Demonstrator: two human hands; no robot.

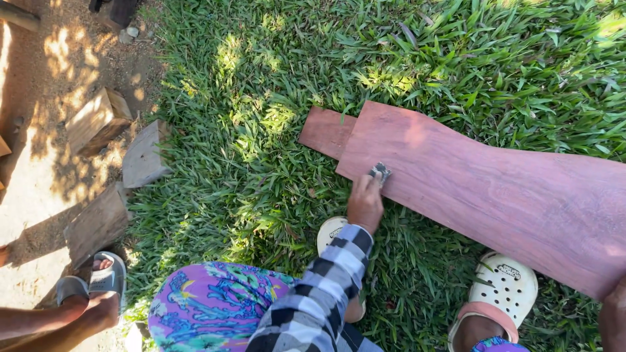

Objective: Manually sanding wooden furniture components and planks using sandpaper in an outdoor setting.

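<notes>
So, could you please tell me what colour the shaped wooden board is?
Reddish-brown with darker grain; the shaped wooden board shows best in the head view.

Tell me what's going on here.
A person crouched on the grass presses a small grey sanding pad against the near edge of a long reddish shaped wooden board with their left hand, in a checked sleeve. Their right hand is at the board's far right end, mostly out of frame. They wear pale clogs. Another person's sandalled foot shows at lower left, by some wood blocks.
</notes>
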